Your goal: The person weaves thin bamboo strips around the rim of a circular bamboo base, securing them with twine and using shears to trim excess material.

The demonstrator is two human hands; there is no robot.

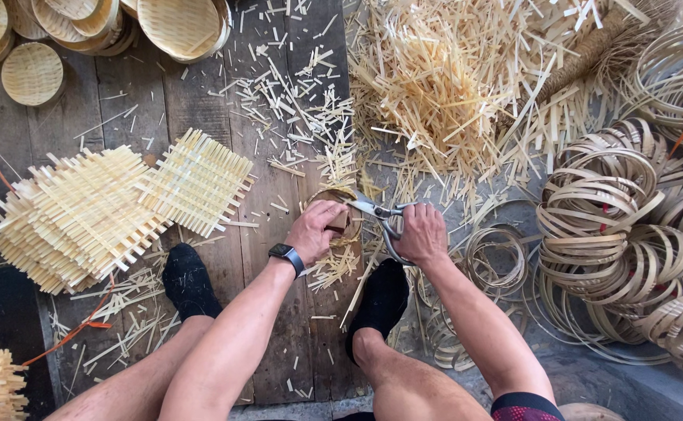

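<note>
Gripping the shears [384, 214], the right hand [422, 234] is clamped on their handles. Left hand [315, 228] is closed around a small woven basket [333, 204] over the plank floor [279, 335].

Person, seen from above: both arms bare to beyond the elbow, no sleeves visible. Left hand [315, 228] and right hand [422, 234] ungloved. Black smartwatch [287, 255] with dark square face and black strap on the left wrist. Black socks [188, 282] on both feet. Legs bare; dark shorts hem [524, 408] with reddish patterning on the right thigh.
</note>
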